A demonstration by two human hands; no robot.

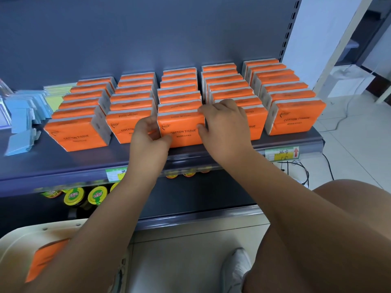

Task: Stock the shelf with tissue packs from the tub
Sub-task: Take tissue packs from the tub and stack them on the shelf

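Several rows of orange tissue packs stand upright on the grey shelf (63, 163), each row running front to back. At the front of the middle row stands one orange pack (182, 130) marked COTTON TISSUE. My left hand (148, 136) grips its left edge, thumb on the front face. My right hand (224, 121) grips its right edge and top corner. At the bottom left is the cream tub (19, 240), with one orange pack (44, 261) lying in it, partly hidden by my left forearm.
Blue and yellow packets (23, 115) lie at the shelf's left end. Jars with yellow-green lids (84, 195) stand on the lower shelf. Price tags (281, 154) hang on the shelf edge. Cables (304, 172) trail over the tiled floor at right. My knee (317, 229) and shoe (234, 269) are at lower right.
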